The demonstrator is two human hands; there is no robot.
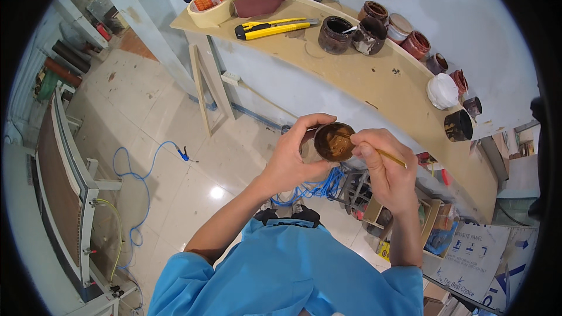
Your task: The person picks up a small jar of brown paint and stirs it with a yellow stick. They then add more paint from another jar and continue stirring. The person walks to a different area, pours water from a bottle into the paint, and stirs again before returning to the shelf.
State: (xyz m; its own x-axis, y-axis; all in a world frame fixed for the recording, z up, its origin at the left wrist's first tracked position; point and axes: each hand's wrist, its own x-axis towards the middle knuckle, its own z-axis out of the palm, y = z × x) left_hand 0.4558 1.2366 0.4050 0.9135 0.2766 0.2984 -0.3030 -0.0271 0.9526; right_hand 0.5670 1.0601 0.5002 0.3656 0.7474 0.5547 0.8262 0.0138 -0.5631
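Observation:
My left hand [291, 155] is wrapped round a small round jar [321, 141], thumb and fingers on opposite sides. It is held tilted in front of my body, its mouth showing. Inside lies a wet brown paint-like substance [338, 148], with smears on the wall. Pinched in my right hand [386, 169] is a thin yellow-brown stick [391, 158]; its rear end sticks out past the hand. The front end points into the jar. My fingers partly hide it, so whether it carries bristles I cannot tell.
A curved tan shelf [345, 73] bears tape [209, 9], yellow cutters [275, 28], a maroon piece [260, 2] and several stained jars [336, 35]. Blue hose [140, 193] trails over the tiled floor at left, beside a framed panel [64, 181]. Coiled blue hose [319, 190] lies below my hands.

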